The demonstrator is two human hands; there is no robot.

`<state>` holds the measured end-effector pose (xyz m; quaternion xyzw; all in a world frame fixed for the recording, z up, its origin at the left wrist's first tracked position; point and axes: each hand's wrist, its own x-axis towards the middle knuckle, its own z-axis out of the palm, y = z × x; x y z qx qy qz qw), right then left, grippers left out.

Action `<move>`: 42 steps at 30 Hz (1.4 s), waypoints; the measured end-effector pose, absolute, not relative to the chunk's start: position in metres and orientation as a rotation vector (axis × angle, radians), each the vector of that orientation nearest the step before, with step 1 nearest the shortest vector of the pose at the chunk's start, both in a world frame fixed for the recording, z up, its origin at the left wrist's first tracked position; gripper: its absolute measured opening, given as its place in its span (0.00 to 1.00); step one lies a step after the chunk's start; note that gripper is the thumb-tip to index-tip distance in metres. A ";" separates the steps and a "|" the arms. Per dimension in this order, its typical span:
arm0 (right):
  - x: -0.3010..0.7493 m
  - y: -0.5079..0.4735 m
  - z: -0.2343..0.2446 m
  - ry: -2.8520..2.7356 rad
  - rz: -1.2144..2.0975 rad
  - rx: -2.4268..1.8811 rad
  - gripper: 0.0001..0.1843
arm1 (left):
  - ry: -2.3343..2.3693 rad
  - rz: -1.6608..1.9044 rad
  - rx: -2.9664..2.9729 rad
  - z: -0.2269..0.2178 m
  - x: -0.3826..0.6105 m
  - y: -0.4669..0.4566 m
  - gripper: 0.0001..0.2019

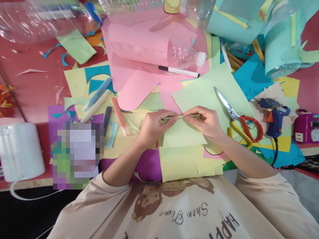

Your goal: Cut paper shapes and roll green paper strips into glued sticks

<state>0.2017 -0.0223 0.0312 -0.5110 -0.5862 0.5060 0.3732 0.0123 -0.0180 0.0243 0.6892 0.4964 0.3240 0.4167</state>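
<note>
Both my hands meet fingertip to fingertip in the middle of the table. My left hand pinches the edge of a light green paper between thumb and fingers. Beside it, my right hand pinches the same edge, which looks narrow and folded or rolled there. Fingers hide part of this edge, and I cannot tell whether it is a separate strip. A larger pale green sheet lies just beyond my hands. To the right, scissors with red and yellow handles rest partly on that sheet, blades open.
A clear bottle wrapped in pink paper lies ahead, with a black-and-white marker near it. At right are a blue glue gun and a teal-wrapped bottle. Several markers and a white case lie left.
</note>
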 end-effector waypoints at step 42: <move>0.204 -0.023 0.029 -1.406 1.464 -1.294 0.13 | 1.330 0.871 1.699 0.023 0.011 -0.018 0.06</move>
